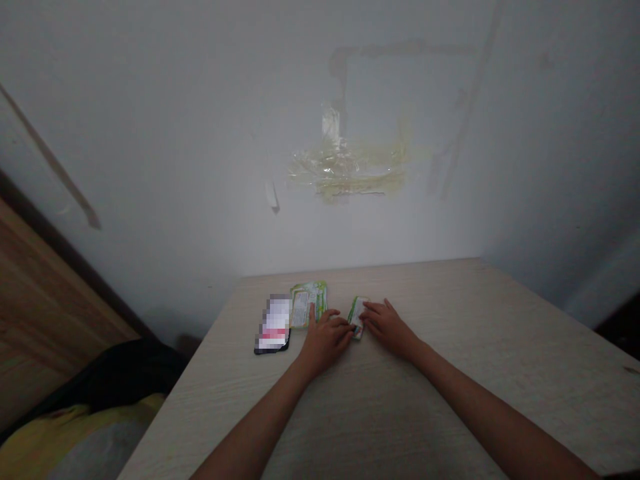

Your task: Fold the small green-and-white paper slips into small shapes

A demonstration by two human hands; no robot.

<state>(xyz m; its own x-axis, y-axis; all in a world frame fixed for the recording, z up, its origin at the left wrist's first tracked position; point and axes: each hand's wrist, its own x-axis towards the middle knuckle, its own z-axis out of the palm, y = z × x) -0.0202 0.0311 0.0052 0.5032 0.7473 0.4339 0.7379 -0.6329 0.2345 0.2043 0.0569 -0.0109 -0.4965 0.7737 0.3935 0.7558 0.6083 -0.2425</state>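
A small green-and-white packet lies on the table between my two hands, looking narrow, perhaps folded. My left hand has its index fingertip and thumb at the packet's lower left edge, while its other fingers fan out over the table. From the other side, the fingertips of my right hand press on the packet's right edge; the thumb is mostly hidden. Just beyond my left hand, a flat green-and-white printed packet lies on the table, possibly more than one stacked. My left little finger reaches over its lower right part.
A phone with a lit, blurred screen lies left of the flat packet. The pale wooden table meets a grey wall with clear tape on it. Dark and yellow cloth sits at the lower left beside a wooden panel.
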